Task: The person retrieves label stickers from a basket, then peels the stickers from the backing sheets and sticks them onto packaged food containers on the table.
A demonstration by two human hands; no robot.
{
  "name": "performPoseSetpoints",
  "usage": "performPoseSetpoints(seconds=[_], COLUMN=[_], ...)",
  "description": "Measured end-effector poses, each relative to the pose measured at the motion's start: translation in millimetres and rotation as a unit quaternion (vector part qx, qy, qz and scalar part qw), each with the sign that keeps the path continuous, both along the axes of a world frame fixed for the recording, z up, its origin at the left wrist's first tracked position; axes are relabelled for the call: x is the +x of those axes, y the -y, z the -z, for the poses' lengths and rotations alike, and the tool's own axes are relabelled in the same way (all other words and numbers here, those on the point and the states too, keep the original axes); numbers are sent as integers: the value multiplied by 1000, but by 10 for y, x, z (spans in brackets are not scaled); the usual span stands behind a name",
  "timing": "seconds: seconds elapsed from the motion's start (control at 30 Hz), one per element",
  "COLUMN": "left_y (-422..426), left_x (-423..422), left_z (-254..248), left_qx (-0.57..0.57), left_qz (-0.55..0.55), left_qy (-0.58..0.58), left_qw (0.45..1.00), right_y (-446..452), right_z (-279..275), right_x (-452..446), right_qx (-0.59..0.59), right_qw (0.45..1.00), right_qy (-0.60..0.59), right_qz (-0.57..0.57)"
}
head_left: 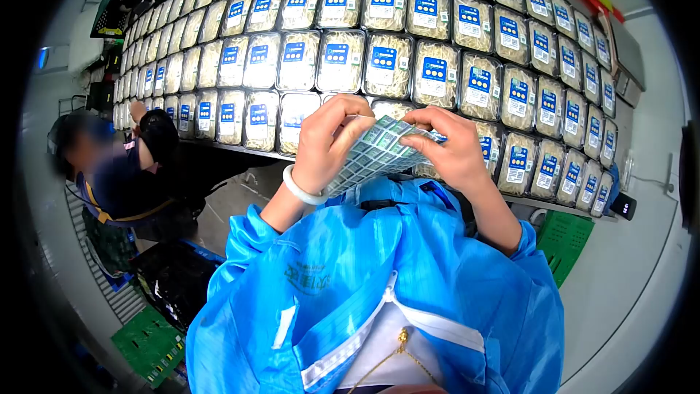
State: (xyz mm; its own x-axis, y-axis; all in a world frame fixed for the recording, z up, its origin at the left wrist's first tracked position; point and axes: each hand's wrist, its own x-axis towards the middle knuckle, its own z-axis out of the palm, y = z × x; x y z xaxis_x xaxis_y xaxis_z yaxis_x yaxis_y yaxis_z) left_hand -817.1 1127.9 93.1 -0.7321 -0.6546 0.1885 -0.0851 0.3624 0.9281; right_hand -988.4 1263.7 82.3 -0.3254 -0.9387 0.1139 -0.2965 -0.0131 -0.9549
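A sheet of small green stickers [375, 147] is held between my two hands, above the table's near edge and in front of my chest. My left hand [328, 142], with a pale bangle at the wrist, pinches the sheet's left side. At its right corner my right hand [448, 146] has thumb and fingers pressed together on the sheet. Beneath and beyond my hands lie rows of clear sealed trays [340, 60] with pale contents and blue-and-white labels. Part of the nearest row is hidden behind my hands and the sheet.
Another person [124, 168] in dark clothing stands at the left, one hand by the trays. Green perforated panels stand at the lower left [149, 343] and lower right [565, 241]. A black object [623, 206] lies at the table's right end.
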Motion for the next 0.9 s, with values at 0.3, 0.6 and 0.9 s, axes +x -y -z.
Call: performPoseSetpoints(seconds=[0.3,0.6,0.9], left_y=[42,179,145], left_x=[-10,-167,-396], left_z=[-78,-116,-113], left_qx=[-66,-57,-44], left_qz=[-13,-20,17], left_qy=[141,178,185], left_qw=[988,982,982], right_y=[-12,6,293], right_z=[108,202,302], right_x=[-78,-193,-427], right_qx=[-18,56,-123], right_qw=[999,995,949], right_qy=[-9,65,-287], right_qz=[29,52,-34])
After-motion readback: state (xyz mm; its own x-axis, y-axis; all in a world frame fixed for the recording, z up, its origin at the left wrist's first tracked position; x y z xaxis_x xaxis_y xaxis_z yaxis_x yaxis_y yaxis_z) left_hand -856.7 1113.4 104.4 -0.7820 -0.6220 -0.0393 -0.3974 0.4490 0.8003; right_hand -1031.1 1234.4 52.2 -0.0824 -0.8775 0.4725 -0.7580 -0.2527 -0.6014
